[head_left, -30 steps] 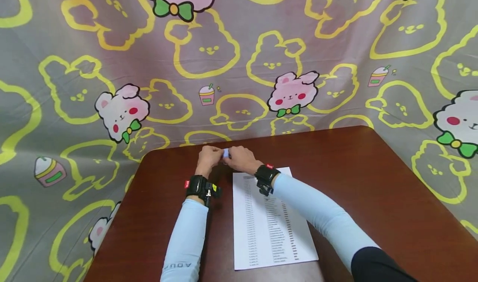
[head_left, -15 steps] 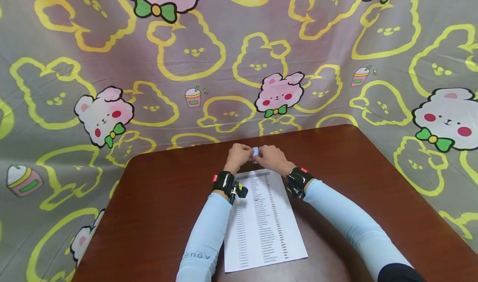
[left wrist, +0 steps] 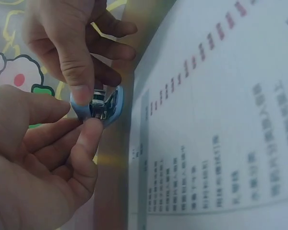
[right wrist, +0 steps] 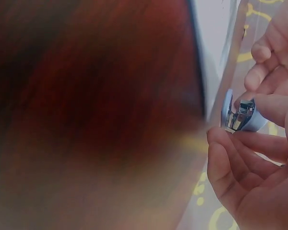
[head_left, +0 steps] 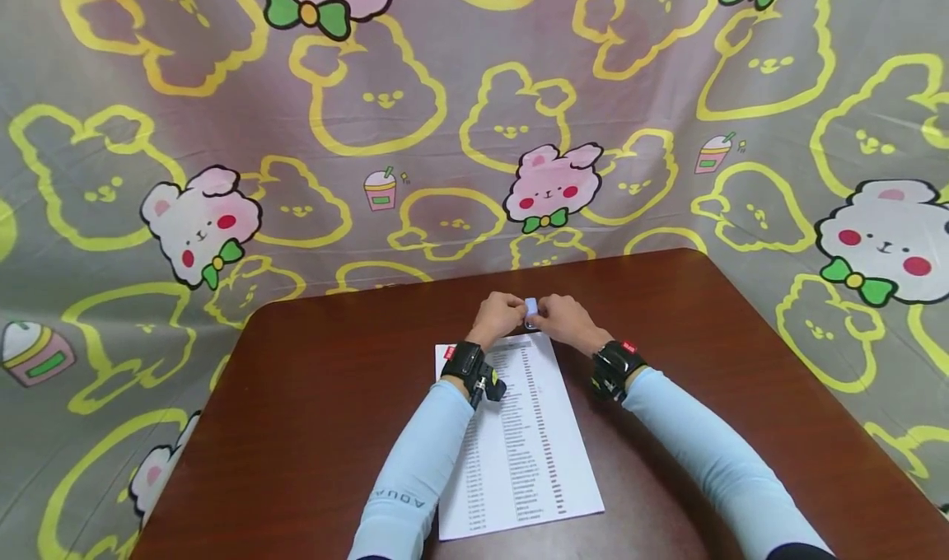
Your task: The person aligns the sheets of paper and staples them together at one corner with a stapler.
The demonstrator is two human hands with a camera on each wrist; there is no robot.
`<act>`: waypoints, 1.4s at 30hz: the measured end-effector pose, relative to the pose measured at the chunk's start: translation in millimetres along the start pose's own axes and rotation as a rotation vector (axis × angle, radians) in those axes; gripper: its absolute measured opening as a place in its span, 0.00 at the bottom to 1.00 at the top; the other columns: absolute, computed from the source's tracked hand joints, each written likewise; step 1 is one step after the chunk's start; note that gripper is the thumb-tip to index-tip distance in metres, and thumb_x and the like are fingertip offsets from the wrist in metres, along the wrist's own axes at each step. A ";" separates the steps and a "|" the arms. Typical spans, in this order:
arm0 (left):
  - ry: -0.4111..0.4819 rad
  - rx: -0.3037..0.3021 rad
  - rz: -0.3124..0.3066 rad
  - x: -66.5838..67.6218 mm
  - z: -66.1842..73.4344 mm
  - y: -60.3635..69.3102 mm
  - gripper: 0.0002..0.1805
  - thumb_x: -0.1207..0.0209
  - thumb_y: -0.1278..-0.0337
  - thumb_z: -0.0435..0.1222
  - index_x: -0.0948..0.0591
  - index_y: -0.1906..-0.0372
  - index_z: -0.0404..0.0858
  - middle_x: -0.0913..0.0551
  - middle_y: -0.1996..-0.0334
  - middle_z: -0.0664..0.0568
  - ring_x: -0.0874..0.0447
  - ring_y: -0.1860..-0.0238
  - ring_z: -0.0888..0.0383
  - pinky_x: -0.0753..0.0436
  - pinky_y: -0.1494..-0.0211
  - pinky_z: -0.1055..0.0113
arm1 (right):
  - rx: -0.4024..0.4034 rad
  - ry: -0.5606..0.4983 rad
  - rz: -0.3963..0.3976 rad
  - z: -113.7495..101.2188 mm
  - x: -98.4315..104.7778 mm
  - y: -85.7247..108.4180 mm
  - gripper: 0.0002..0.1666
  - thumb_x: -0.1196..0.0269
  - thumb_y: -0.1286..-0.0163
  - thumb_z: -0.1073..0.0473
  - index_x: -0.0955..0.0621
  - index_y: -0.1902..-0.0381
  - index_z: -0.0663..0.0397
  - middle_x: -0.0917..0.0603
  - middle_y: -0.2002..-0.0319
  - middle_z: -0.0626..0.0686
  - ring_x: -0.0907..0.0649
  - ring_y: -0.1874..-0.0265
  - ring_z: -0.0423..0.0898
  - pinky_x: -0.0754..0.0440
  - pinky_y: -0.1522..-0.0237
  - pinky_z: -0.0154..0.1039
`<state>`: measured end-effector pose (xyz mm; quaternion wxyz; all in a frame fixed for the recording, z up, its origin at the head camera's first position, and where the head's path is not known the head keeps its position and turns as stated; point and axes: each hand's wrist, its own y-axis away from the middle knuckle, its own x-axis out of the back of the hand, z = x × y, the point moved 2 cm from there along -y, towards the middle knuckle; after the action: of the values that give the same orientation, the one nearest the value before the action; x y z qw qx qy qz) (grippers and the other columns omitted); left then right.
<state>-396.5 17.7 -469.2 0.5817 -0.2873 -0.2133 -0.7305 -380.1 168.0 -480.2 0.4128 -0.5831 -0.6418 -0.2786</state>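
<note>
A small light-blue mini stapler [head_left: 530, 306] is held between both hands, just beyond the paper's far edge in the head view. In the left wrist view the stapler [left wrist: 117, 106] shows its metal inner parts, its body spread apart. My left hand [head_left: 498, 316] pinches it from the left with thumb and fingertips. From the other side my right hand [head_left: 571, 323] also pinches it. The right wrist view shows the stapler [right wrist: 252, 120] between the fingertips of both hands, which partly cover it. A printed sheet of paper [head_left: 522, 436] lies below the hands.
The brown wooden table [head_left: 319, 412] extends to both sides of the paper. Behind it hangs a grey patterned cloth [head_left: 445, 165] with cartoon bears. A strapped camera sits on each wrist, the left wrist camera [head_left: 489, 383] hanging over the paper.
Both hands have moved right with the stapler, from the paper's far left corner to its far right corner. The head view has turned slightly right.
</note>
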 end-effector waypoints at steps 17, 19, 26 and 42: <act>-0.157 0.011 0.018 57.1 -34.3 22.5 0.12 0.45 0.36 0.40 0.14 0.56 0.40 0.14 0.60 0.52 0.20 0.62 0.56 0.23 0.58 0.62 | -0.157 -0.066 -0.104 16.7 8.1 5.3 0.21 0.39 0.30 0.48 0.18 0.52 0.60 0.17 0.70 0.54 0.18 0.76 0.47 0.21 0.76 0.36; -0.235 0.042 0.028 76.3 -45.7 28.5 0.11 0.45 0.37 0.40 0.15 0.61 0.39 0.17 0.68 0.53 0.23 0.68 0.57 0.25 0.65 0.64 | -0.194 -0.110 -0.141 21.0 9.7 8.6 0.18 0.40 0.28 0.50 0.19 0.53 0.61 0.17 0.71 0.55 0.17 0.78 0.47 0.19 0.77 0.36; -0.267 0.292 -0.058 115.0 -84.1 49.9 0.15 0.44 0.35 0.41 0.20 0.71 0.32 0.24 0.81 0.49 0.22 0.79 0.54 0.21 0.75 0.65 | -0.240 -0.232 -0.248 23.6 6.9 18.2 0.12 0.39 0.29 0.57 0.19 0.59 0.62 0.17 0.74 0.58 0.15 0.81 0.48 0.16 0.77 0.39; 0.256 0.451 -0.138 102.1 -100.8 59.0 0.17 0.38 0.37 0.38 0.19 0.52 0.28 0.22 0.71 0.48 0.21 0.76 0.58 0.16 0.71 0.67 | -0.293 -0.224 -0.261 14.4 -2.7 20.1 0.11 0.38 0.32 0.60 0.19 0.61 0.64 0.19 0.79 0.57 0.15 0.82 0.49 0.16 0.78 0.40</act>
<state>-372.5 -135.4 -477.3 0.6020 -0.0405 -0.3145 -0.7329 -363.5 182.0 -492.3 0.2102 -0.5760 -0.7064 -0.3537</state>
